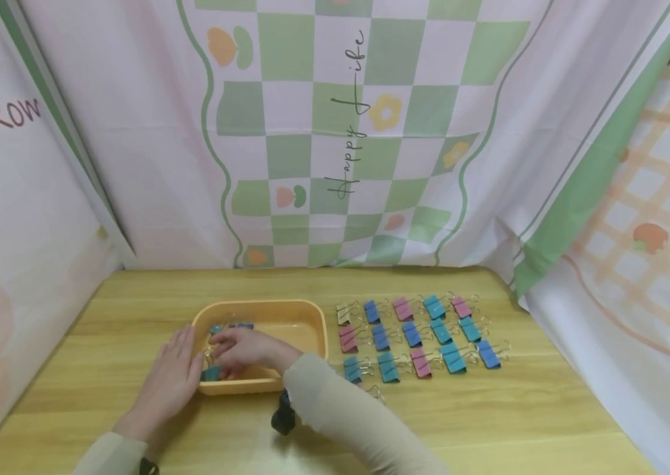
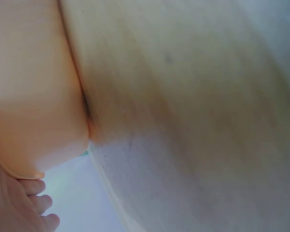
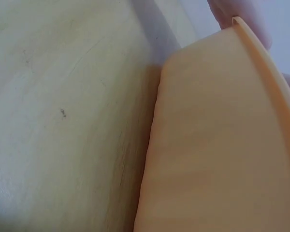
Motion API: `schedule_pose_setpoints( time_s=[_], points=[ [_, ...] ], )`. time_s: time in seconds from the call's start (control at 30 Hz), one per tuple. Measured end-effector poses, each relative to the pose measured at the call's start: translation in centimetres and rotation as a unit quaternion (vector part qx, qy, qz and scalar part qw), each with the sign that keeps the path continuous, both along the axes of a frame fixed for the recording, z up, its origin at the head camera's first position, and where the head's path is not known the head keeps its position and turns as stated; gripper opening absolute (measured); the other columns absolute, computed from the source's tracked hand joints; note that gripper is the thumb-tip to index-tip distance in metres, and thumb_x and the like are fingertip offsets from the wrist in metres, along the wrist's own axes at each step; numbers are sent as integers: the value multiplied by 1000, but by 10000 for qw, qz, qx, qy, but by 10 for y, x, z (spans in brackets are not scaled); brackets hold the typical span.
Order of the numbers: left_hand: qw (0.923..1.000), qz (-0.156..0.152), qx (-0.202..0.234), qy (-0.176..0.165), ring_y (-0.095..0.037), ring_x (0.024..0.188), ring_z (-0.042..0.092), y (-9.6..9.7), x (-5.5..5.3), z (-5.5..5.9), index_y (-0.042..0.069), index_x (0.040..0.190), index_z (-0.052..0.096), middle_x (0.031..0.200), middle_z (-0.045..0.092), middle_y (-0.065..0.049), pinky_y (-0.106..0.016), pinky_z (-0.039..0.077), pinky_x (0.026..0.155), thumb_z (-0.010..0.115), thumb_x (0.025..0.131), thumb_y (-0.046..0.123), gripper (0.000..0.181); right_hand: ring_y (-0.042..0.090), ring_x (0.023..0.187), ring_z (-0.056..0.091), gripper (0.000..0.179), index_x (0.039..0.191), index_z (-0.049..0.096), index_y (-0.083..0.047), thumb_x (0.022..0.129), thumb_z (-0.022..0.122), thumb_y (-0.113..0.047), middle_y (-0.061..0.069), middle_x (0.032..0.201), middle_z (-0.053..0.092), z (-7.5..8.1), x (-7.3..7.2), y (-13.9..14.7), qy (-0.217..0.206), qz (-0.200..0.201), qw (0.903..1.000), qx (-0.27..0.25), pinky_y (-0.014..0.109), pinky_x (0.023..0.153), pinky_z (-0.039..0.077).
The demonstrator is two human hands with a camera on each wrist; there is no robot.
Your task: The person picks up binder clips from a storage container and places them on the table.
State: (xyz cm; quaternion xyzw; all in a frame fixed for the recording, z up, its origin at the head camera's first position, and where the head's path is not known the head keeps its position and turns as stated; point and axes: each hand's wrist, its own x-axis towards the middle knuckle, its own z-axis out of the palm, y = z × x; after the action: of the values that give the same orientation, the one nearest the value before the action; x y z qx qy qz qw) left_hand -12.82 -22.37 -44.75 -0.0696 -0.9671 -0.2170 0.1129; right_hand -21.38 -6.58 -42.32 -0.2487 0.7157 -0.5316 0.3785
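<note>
An orange plastic tray [image 1: 305, 310] holds several binder clips in its left part, among them a teal binder clip [image 1: 211, 374] and a blue binder clip [image 1: 244, 325]. My right hand [image 1: 246, 349] reaches in over the front rim, fingers bent down among these clips; whether they pinch one is hidden. With its fingers nearly straight, my left hand [image 1: 171, 369] rests against the tray's left rim. The left wrist view shows the tray's outer wall [image 2: 34, 72] and several of the left fingertips [image 2: 50, 222]. The front wall [image 3: 208, 135] fills much of the right wrist view.
Right of the tray, binder clips in pink, blue, teal and cream stand in rows, such as a pink binder clip [image 1: 421, 363]. Another clip's wire handles [image 1: 375, 393] show beside the right sleeve. Patterned curtains [image 1: 347, 132] enclose the wooden table [image 1: 151, 290].
</note>
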Motion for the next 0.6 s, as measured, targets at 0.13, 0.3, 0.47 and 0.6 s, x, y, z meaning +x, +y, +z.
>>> schedule_pose_setpoints(
  time_s=[0.13,0.3,0.47,0.6],
  points=[
    [10000,-1,-10,7,-46,131,17,0,0,0,-16,137,21,143,20,-32,-56,14,105,33,99,22,55,20,68,63,44,128,46,3,86,57,4,10,97,63,-1,1,-2,11,46,10000,78,30,61,55],
    [10000,9,18,-34,-46,131,16,0,1,0,-15,138,20,144,18,-32,-56,14,105,33,99,22,56,17,62,61,38,122,52,3,85,59,1,10,81,64,-2,1,-2,182,0,9994,279,29,59,55],
    [10000,17,15,-23,-45,131,16,-1,0,-1,-14,139,19,144,18,-31,-56,14,106,34,99,22,56,17,59,60,25,110,60,5,85,60,0,14,74,64,-3,2,1,390,-135,9979,493,28,57,54],
    [9999,35,32,-93,-45,132,16,-1,-1,-2,-14,140,18,145,18,-30,-56,13,106,32,100,23,56,17,59,61,14,99,64,6,86,59,0,11,72,64,-2,0,3,507,-202,9970,554,29,57,55]
  ],
)
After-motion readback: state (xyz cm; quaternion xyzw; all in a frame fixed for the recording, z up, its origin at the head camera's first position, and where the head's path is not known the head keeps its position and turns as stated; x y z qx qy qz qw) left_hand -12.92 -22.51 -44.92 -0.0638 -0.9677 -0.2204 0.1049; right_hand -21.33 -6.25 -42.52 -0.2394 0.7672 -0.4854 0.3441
